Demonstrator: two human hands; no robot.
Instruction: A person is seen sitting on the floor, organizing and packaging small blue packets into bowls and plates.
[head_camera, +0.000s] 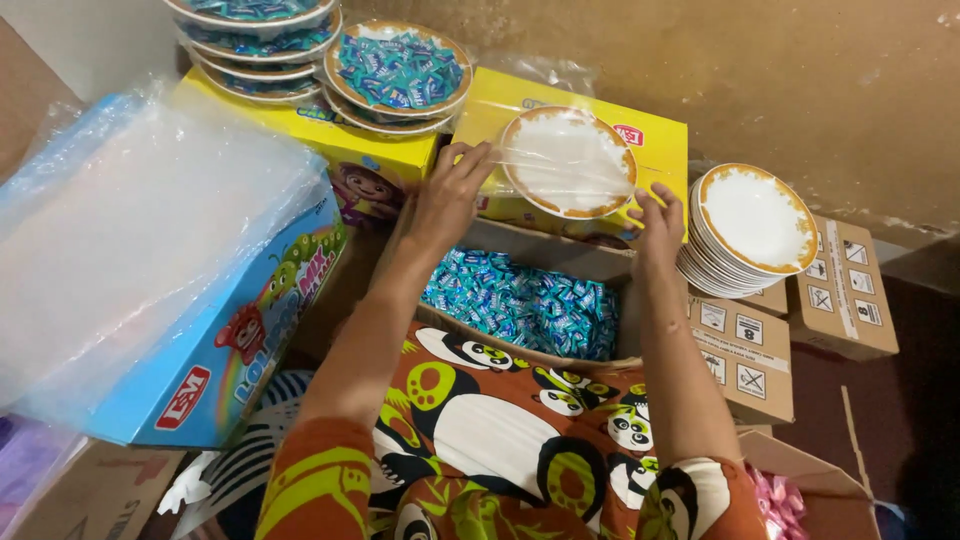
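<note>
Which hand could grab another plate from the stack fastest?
Probably the right hand: it sits beside the plate stack, almost touching it. The left hand is farther off, pinching the clear wrap over the single plate.

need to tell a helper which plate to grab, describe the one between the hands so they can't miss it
Start at the yellow box against the brown wall. On top of it lies one white plate with a brown rim, between the left hand and right hand. Unlike the stack beside it, it is single, empty and under clear film.
</note>
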